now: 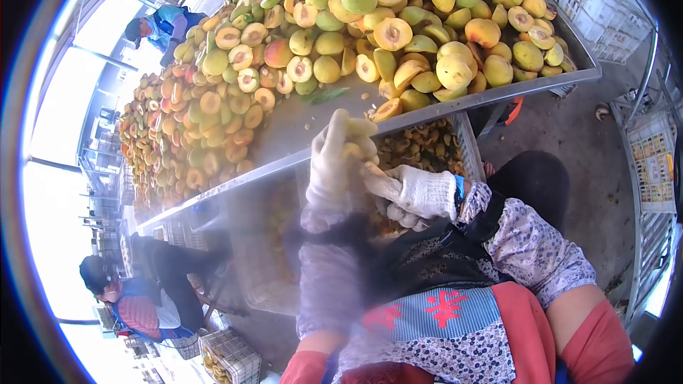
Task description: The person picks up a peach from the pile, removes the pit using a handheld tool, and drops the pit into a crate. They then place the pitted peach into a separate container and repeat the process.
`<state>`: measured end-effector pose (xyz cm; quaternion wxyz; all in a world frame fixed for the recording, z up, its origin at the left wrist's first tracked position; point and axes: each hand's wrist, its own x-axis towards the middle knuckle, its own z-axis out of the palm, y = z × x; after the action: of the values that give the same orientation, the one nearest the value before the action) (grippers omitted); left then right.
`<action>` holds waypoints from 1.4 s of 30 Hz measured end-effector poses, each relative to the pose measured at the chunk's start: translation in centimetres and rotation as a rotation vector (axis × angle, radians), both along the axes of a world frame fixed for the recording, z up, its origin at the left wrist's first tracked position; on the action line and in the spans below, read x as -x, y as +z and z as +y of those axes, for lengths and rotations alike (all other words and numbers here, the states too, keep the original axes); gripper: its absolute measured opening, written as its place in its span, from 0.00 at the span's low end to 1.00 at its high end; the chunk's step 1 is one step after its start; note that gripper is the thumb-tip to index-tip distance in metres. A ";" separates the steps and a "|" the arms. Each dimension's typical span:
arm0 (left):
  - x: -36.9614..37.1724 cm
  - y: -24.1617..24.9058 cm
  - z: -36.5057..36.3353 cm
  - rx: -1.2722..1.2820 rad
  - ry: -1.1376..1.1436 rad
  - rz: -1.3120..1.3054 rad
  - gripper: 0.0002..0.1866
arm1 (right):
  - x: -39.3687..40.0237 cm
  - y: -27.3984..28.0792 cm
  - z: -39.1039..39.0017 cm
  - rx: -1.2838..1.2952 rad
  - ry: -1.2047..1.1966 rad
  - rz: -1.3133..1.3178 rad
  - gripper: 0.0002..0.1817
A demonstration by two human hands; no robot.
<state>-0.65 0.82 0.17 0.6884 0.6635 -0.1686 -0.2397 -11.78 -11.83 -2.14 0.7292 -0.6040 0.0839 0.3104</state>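
My left hand (pixel 336 160), in a pale glove and blurred by motion, is raised at the front edge of the metal table (pixel 284 124). Its fingers are bent together around something yellowish that I cannot make out. Close against it on the right is my right hand (pixel 420 192), in a white knitted glove, with its fingers curled; what they grip is hidden. Halved and whole yellow-green fruit (pixel 393 33) is heaped on the table beyond both hands. Below the table edge, many small cut pieces (pixel 420 149) lie in a container under my hands.
A co-worker (pixel 167 25) in blue leans at the heap's far left. Another person (pixel 142 299) sits at lower left, near a crate (pixel 231 355) holding fruit pieces. White crates (pixel 597 11) stand at upper right. A metal rack (pixel 644 242) with a crate (pixel 653 171) is at right.
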 end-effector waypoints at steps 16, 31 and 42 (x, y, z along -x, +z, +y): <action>1.8 -1.1 -0.9 0.425 0.009 0.189 0.24 | 1.0 0.0 0.3 -0.544 0.001 0.244 0.31; -0.6 1.4 7.9 0.357 0.508 0.196 0.20 | 0.7 0.2 -1.2 1.164 0.297 -0.385 0.18; -4.5 3.2 -0.7 -0.350 0.253 -0.523 0.23 | 1.5 0.5 -1.2 1.034 0.084 -0.445 0.19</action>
<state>3.87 0.16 3.38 0.5217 0.8264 -0.2120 0.0006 -13.27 -13.08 -1.67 0.3254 -0.9365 0.0451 0.1229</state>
